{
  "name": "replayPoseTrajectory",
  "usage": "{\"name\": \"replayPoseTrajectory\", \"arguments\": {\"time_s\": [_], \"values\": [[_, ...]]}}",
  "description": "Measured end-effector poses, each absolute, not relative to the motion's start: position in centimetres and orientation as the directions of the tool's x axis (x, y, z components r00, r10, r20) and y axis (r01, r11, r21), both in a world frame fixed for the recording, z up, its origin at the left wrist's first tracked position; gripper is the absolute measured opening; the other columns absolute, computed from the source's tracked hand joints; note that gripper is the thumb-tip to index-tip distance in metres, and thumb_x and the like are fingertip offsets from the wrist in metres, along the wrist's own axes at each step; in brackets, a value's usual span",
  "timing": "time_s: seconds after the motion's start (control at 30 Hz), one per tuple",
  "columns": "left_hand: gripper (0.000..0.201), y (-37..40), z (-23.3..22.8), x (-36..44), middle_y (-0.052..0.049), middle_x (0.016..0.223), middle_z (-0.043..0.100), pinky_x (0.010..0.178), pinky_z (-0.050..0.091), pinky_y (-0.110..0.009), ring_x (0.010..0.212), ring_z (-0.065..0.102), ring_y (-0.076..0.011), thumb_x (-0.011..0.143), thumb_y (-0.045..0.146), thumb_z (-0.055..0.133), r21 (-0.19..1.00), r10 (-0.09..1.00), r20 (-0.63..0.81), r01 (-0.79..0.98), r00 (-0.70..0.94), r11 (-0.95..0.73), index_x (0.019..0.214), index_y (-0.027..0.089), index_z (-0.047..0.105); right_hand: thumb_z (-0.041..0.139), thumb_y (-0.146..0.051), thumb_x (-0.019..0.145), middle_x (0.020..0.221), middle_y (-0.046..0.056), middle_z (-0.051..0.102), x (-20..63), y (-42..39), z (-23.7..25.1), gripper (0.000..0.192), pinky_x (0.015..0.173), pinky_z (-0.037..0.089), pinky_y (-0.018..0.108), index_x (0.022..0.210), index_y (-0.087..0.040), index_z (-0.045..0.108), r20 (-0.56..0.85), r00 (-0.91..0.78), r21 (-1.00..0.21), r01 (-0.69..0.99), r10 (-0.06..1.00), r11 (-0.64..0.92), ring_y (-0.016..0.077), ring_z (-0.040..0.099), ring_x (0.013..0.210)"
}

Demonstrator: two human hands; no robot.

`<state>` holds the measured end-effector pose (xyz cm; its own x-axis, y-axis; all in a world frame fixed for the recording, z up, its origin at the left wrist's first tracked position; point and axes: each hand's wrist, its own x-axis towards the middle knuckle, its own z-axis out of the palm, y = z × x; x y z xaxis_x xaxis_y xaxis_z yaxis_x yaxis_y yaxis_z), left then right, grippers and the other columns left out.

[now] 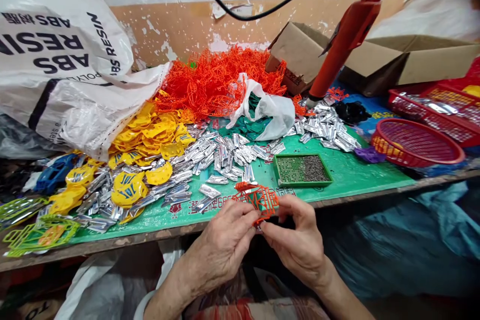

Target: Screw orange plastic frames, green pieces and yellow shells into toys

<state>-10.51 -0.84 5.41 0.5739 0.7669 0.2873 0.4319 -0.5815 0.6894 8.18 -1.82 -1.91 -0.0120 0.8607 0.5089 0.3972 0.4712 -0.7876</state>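
An orange plastic lattice frame [267, 199] is held up in front of the table's front edge, between both hands. My left hand [230, 232] is closed on its left side, thumb and fingers pinched together. On the frame's right side my right hand [296, 237] pinches too, its thumb and finger at the lower edge. A small shiny piece shows between the fingertips there, too small to name. Just beyond the hands stands a green tray [303, 170] of small metal pins or screws. Silvery flat pieces [228, 155] lie heaped behind it.
Yellow plastic parts [150, 130] are piled at the left by a white resin sack [63, 60]. Orange lattice frames [213, 82] fill the back. A red electric screwdriver [343, 47] hangs at the right, near cardboard boxes [423, 60] and a red basket [416, 142].
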Motion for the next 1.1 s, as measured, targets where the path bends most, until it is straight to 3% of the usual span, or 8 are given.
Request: {"name": "replayPoseTrajectory", "arguments": {"time_s": [0.23,0.43,0.63,1.1], "values": [[0.024,-1.1,5.1,-10.6,-0.014,0.106,0.062,0.086,0.046,-0.037,0.099,0.052,-0.0238,0.094,0.01,0.042,0.591,0.745,0.227,0.52,0.627,-0.617,0.111,0.013,0.058,0.064,-0.013,0.081,0.093,0.004,0.055,9.0,-2.1,-1.6,0.021,0.059,0.046,0.03,0.093,-0.03,0.067,0.614,-0.182,-0.571,0.57,0.768,0.591,0.0142,0.052,0.07],[0.022,-1.1,5.1,-10.4,-0.009,0.097,0.061,0.081,0.046,-0.037,0.091,0.05,-0.0207,0.095,0.012,0.043,0.617,0.74,0.242,0.489,0.627,-0.616,0.11,0.014,0.059,0.063,-0.008,0.081,0.089,0.002,0.051,8.4,-2.1,0.2,0.013,0.054,0.04,0.024,0.084,-0.02,0.063,0.761,-0.207,-0.388,0.614,0.615,0.687,0.0084,0.045,0.064],[0.019,-0.9,5.1,-10.4,-0.008,0.095,0.059,0.081,0.043,-0.037,0.091,0.048,-0.0202,0.094,0.013,0.047,0.605,0.722,0.265,0.473,0.639,-0.641,0.108,0.014,0.06,0.063,-0.008,0.082,0.101,0.004,0.057,9.0,-1.8,-0.4,0.026,0.06,0.049,0.025,0.101,-0.025,0.063,0.705,-0.271,-0.472,0.511,0.656,0.719,0.0116,0.053,0.075],[0.019,-1.0,4.4,-11.0,-0.008,0.099,0.058,0.081,0.039,-0.04,0.093,0.047,-0.0215,0.093,0.015,0.049,0.59,0.711,0.205,0.495,0.672,-0.638,0.11,0.015,0.057,0.061,-0.002,0.081,0.085,0.005,0.062,9.1,-1.2,0.7,0.017,0.063,0.047,0.025,0.089,-0.018,0.063,0.661,-0.351,-0.577,0.328,0.663,0.748,0.0121,0.055,0.073]]}}
